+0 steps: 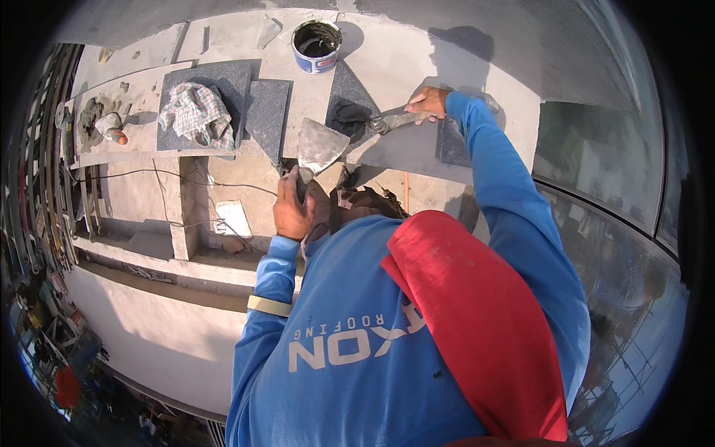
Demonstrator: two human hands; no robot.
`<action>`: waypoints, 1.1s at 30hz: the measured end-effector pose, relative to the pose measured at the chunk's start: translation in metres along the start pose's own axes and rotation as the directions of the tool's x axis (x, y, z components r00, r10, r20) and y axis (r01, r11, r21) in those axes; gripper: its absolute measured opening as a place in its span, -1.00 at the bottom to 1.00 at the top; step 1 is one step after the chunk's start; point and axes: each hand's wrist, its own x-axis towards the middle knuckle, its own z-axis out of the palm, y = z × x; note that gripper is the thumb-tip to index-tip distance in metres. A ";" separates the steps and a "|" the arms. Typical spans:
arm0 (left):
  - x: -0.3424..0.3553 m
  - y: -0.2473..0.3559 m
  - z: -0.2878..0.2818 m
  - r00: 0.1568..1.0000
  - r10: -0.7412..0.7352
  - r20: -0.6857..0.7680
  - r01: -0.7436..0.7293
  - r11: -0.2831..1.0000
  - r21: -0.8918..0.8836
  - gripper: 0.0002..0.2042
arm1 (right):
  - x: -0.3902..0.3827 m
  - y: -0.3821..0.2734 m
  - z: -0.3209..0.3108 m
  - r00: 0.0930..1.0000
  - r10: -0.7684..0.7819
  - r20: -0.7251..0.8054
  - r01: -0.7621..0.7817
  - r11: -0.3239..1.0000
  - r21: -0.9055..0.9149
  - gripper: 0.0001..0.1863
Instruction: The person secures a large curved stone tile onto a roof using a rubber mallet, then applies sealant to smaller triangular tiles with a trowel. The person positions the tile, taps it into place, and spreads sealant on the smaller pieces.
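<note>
My right hand (pixel 428 103) is closed round the pale handle of a trowel-like tool (pixel 401 121). Dark paste covers the end of that tool, which lies over a dark, pointed stone tile (pixel 348 93). Nearer my body, my left hand (pixel 295 205) is closed by the handle of a wide, grey-smeared scraper (pixel 322 144). Its flared blade points away from me; part of the grip is hidden by my fingers. Left of the blade is a smaller dark tile piece (pixel 267 118). Another dark tile (pixel 450 143) lies beneath my right forearm.
A white and blue bucket (pixel 314 63) with dark residue stands at the far side. A checked cloth (pixel 196 113) rests on a larger dark tile (pixel 170 91). A thin cable (pixel 223 183) crosses the open recesses in the ledge. At the right is a glass panel (pixel 596 156).
</note>
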 end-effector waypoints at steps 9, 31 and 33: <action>0.028 0.003 -0.006 0.990 0.139 -0.007 -0.139 0.990 0.038 -0.40 | -0.017 0.011 0.188 0.971 0.136 -0.198 0.133 0.379 0.916 -0.46; -0.011 -0.011 -0.022 0.998 0.004 -0.059 -0.001 0.999 0.051 -0.39 | 0.004 -0.047 0.054 0.941 -0.143 -0.308 0.201 0.966 0.164 -0.46; -0.014 -0.014 -0.022 0.997 -0.035 -0.063 0.037 0.999 0.030 -0.37 | -0.012 -0.048 0.058 0.825 -0.431 -0.365 0.381 0.902 -0.204 -0.49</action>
